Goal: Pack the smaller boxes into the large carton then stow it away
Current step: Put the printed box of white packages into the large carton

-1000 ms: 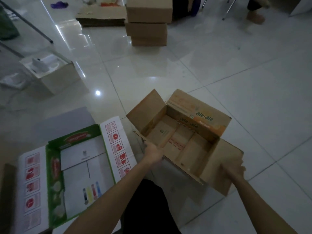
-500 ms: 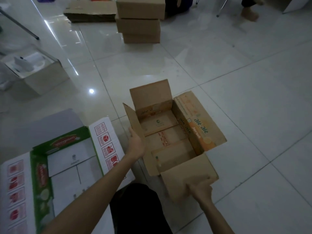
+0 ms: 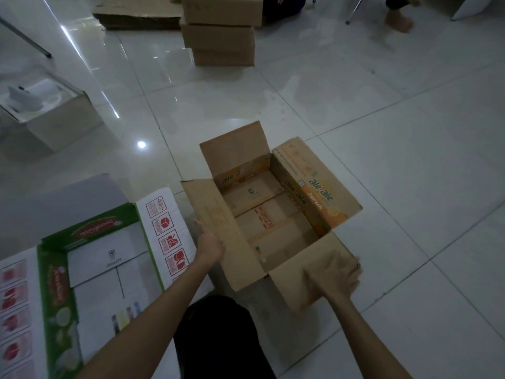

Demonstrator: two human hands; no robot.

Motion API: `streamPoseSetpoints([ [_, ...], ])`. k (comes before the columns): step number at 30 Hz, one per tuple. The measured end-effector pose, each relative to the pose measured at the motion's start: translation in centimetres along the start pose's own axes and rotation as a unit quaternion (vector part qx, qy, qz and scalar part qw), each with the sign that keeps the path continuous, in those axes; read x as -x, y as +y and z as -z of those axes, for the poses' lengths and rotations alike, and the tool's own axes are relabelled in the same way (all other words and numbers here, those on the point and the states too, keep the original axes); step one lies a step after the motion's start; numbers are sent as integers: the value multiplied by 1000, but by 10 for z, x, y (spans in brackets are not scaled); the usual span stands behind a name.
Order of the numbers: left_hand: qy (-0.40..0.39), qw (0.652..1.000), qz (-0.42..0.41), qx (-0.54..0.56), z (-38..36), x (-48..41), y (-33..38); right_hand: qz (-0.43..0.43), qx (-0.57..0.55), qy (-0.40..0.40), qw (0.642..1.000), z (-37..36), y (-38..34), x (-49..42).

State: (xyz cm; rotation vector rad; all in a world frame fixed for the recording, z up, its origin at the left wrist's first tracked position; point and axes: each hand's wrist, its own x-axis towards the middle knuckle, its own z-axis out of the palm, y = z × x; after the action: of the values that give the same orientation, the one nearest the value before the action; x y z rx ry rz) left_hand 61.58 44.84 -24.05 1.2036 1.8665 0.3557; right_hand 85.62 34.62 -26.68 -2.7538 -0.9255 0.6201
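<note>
1. The floor (image 3: pixel 410 187) is glossy pale tile with thin grout lines.
2. Between the hands, an open brown "ale-ale" carton (image 3: pixel 276 214) sits on it, flaps spread.
3. Just left of the left hand (image 3: pixel 209 243) lies an open white-and-green carton (image 3: pixel 95 269).
4. Far ahead of the hands stands a stack of three closed brown boxes (image 3: pixel 221 31), with flattened cardboard (image 3: pixel 136 16) beside it.
5. Well ahead and left, an open box holding white items (image 3: pixel 52 113).
</note>
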Motion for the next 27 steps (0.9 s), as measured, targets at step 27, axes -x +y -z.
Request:
streamPoseSetpoints([
  [27,145,983,88,-70,214,110,-233,395,-25,-280,874,-35,-173,191],
])
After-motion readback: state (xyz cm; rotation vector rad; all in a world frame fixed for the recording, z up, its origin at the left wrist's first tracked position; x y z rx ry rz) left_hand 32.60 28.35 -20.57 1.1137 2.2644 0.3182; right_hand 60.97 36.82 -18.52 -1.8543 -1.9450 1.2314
